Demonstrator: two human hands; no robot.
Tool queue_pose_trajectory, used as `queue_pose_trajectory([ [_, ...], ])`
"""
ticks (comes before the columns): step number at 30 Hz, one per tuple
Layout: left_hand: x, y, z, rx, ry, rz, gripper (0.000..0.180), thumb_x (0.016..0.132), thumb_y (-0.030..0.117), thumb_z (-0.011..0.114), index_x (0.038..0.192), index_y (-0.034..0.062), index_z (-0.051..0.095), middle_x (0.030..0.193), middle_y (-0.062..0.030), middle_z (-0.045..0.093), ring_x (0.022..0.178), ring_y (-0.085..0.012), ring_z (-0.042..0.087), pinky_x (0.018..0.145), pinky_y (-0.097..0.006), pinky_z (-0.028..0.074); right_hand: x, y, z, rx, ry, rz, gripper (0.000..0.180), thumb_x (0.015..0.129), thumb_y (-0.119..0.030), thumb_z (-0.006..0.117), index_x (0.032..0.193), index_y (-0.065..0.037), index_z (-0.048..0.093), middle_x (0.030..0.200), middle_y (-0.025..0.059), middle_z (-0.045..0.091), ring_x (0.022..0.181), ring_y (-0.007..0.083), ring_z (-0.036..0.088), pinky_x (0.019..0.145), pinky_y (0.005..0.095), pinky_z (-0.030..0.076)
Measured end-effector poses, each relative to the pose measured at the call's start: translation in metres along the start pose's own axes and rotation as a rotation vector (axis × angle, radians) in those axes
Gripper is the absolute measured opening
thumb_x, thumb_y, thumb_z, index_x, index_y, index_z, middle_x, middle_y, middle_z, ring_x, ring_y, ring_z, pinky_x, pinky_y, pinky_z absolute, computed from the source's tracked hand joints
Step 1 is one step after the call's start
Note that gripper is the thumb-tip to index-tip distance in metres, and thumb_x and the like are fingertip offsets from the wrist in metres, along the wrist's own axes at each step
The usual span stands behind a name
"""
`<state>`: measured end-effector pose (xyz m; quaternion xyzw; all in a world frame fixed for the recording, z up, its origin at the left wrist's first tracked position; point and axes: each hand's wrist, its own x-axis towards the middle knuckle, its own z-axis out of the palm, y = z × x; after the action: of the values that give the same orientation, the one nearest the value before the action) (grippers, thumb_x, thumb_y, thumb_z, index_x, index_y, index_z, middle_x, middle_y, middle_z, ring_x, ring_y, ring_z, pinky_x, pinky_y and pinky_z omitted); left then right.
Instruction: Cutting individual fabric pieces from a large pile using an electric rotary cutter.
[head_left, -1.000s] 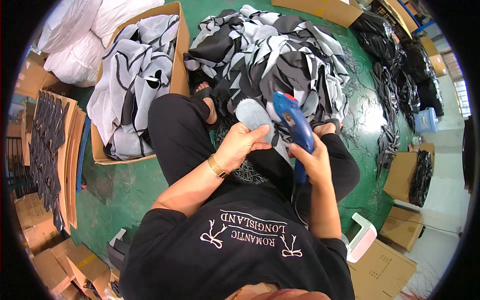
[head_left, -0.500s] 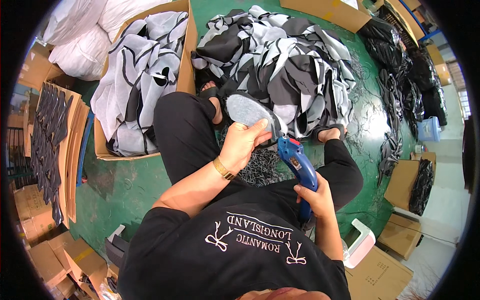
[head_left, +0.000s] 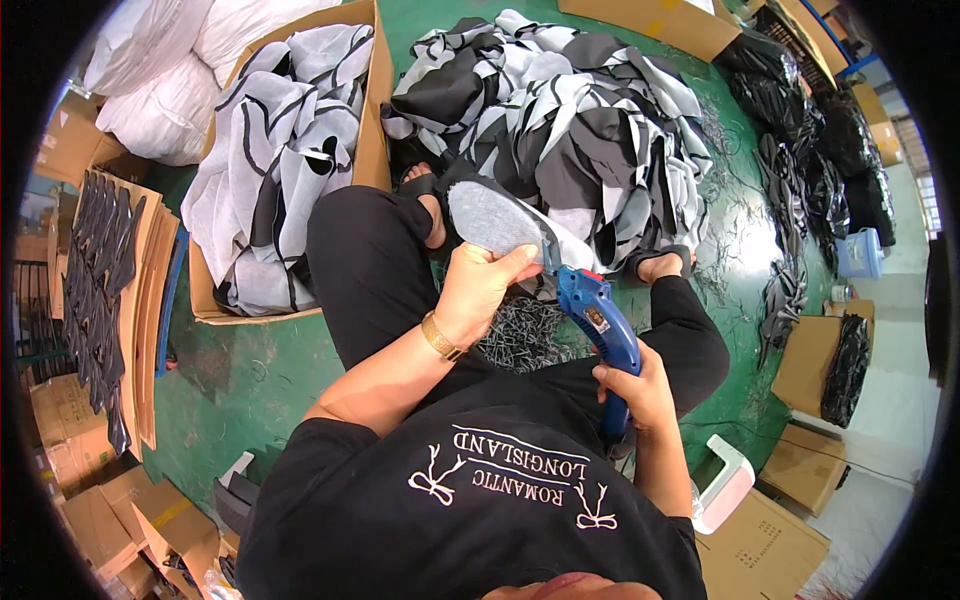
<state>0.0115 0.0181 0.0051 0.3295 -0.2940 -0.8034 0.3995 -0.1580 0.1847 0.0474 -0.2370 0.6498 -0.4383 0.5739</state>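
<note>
Looks almost straight down from the wearer's head, through the left of two side-by-side fisheye lenses. Sits near the shirt (head_left: pixel 470 510), farther from the left hand (head_left: pixel 482 288) and right hand (head_left: pixel 643 388), farther still from the floor (head_left: pixel 275 385). Sweeps wide, out to boxes (head_left: pixel 68 415) at the floor's left edge and past its right edge to the wall (head_left: pixel 900 325). Shows upright, unmirrored, bending straight lines toward the rim.
</note>
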Motion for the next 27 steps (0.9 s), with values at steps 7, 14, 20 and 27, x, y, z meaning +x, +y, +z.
queue_pose_trajectory([
  [7,0.001,0.004,-0.005,0.1,-0.084,0.031,0.016,0.087,0.004,0.062,0.102,-0.0015,0.063,0.095,-0.0065,0.066,0.083,-0.0132,0.064,0.077,-0.029,0.055,0.002,-0.004,0.0,0.043,-0.015,0.013,0.034,0.072,-0.002,0.069,0.102,0.004,0.055,0.073,0.0041,0.057,0.056,0.0114,0.055,0.05,0.0259,0.047],
  [14,0.001,0.017,-0.012,0.19,-0.206,0.028,0.015,0.087,0.005,0.064,0.099,-0.0024,0.065,0.091,-0.0053,0.067,0.081,-0.0116,0.064,0.077,-0.027,0.053,0.0,-0.008,-0.002,0.037,-0.033,0.01,0.037,0.072,-0.001,0.07,0.105,0.005,0.055,0.075,0.0045,0.057,0.056,0.0115,0.055,0.05,0.026,0.047],
  [20,0.002,0.027,-0.019,0.331,-0.283,-0.038,0.017,0.086,0.006,0.065,0.101,-0.0024,0.065,0.092,-0.0049,0.067,0.081,-0.0106,0.063,0.075,-0.026,0.052,-0.001,-0.009,-0.004,0.041,-0.052,0.025,0.035,0.072,-0.001,0.07,0.104,0.004,0.056,0.076,0.0046,0.057,0.057,0.0117,0.055,0.051,0.0261,0.047],
  [27,-0.004,0.031,-0.022,0.394,-0.348,-0.097,0.019,0.084,0.006,0.066,0.102,-0.0021,0.065,0.092,-0.0048,0.067,0.08,-0.0103,0.063,0.074,-0.026,0.053,0.006,-0.016,0.005,0.099,-0.045,-0.01,0.036,0.071,-0.004,0.072,0.103,0.005,0.057,0.074,0.0052,0.057,0.054,0.0127,0.057,0.049,0.0257,0.049],
])
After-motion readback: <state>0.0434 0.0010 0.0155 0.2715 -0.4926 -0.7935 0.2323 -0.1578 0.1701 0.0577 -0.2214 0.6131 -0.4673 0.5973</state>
